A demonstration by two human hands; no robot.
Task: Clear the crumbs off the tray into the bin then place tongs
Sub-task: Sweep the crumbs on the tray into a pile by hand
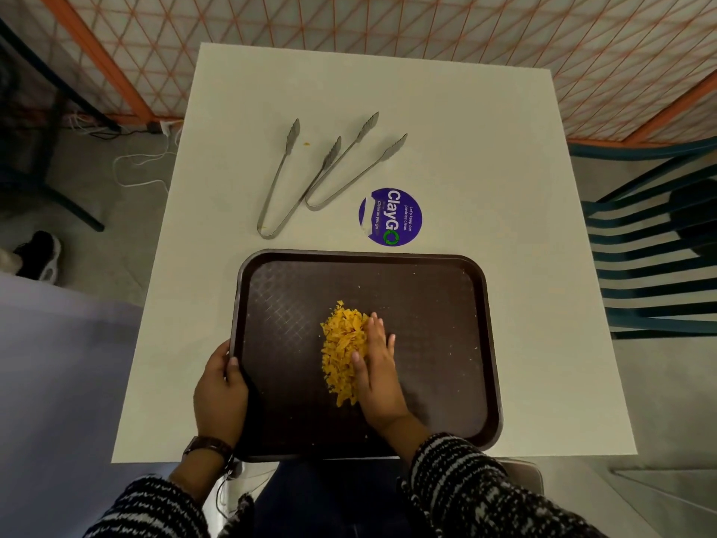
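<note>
A dark brown tray [434,297] lies on the white table at its near edge. A heap of yellow crumbs [341,343] sits in the tray's middle. My right hand [378,366] rests flat on the tray, fingers together, its edge pressed against the right side of the heap. My left hand [219,394] grips the tray's left rim, thumb on top. Two metal tongs lie beyond the tray: the left tongs [279,184] and the right tongs [349,168], their arms crossing.
A round purple sticker [390,217] is on the white table [485,149] just beyond the tray. A pale lilac surface [58,363] sits low at the left. A teal slatted chair [652,246] stands at the right. Orange mesh fencing runs behind the table.
</note>
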